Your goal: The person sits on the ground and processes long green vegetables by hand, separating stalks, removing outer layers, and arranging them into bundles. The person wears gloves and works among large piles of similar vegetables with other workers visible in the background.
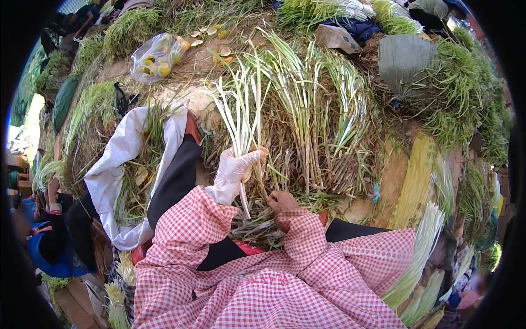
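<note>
My left hand (235, 172), in a thin whitish glove, grips a small bunch of pale stalks (236, 119) that look like blanched garlic shoots. Their leafy tips point away from me, and one white end pokes out below the fist. Low and to the right, my bare right hand (283, 202) has its fingers curled near the lower end of a brownish stalk; whether they pinch it is unclear. Directly beyond both hands lies a heap of untrimmed stalks (306, 152) with dry brown outer leaves. Stripped leaf litter (263, 230) covers the ground between my knees.
To the left sits an open white sack (109, 160) with leaf waste. A clear plastic bag of orange fruit (158, 59) lies farther off. At right are a yellow plastic sheet (413, 181), cleaned pale stalks (419, 251) and a grey-green bundle (404, 61). A person in blue (53, 246) works at far left.
</note>
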Available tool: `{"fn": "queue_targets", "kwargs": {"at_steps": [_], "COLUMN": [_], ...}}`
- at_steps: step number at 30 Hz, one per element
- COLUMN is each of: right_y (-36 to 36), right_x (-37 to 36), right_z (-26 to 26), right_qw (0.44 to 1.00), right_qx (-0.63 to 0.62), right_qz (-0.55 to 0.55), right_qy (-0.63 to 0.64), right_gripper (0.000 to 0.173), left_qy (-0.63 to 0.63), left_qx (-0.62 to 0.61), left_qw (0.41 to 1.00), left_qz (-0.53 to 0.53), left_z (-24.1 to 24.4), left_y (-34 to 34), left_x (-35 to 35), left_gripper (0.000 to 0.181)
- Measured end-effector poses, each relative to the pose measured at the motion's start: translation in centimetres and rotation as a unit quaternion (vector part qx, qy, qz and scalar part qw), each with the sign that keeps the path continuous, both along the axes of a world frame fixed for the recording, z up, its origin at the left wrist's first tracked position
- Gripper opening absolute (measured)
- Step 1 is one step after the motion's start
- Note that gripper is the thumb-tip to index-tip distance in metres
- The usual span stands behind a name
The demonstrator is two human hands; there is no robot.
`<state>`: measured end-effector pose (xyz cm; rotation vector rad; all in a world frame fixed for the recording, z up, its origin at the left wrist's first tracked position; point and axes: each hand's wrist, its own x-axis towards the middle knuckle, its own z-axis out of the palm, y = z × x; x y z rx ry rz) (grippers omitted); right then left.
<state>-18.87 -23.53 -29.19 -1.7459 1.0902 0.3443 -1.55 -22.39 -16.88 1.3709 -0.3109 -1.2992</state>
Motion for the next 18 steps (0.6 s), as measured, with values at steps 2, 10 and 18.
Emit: {"fn": "queue_targets", "kwargs": {"at_steps": [2,10,18], "right_y": [-1.8,-6.7,-12.4], "right_x": [-0.2,3.5,-2.3], "right_z": [3.3,10.1,14.7], "right_qw": [0.985,0.871,0.739], "right_qx": [-0.142,-0.036,-0.055], "right_qz": [-0.075,-0.281,-0.491], "right_qy": [-0.063,-0.401,-0.458], "right_gripper": [0.029,0.028,0.012], "left_qy": [-0.002,-0.025,-0.084], "left_qx": [-0.005,-0.014,-0.023], "left_qw": [1.0,0.998,0.996], "left_qz": [-0.011,-0.052,-0.015], "left_z": [0.9,-0.2,-1.7], "left_y": [-0.1,-0.3,-0.9], "left_x": [0.2,-1.2,2.5], "left_gripper": [0.016,0.023,0.025]}}
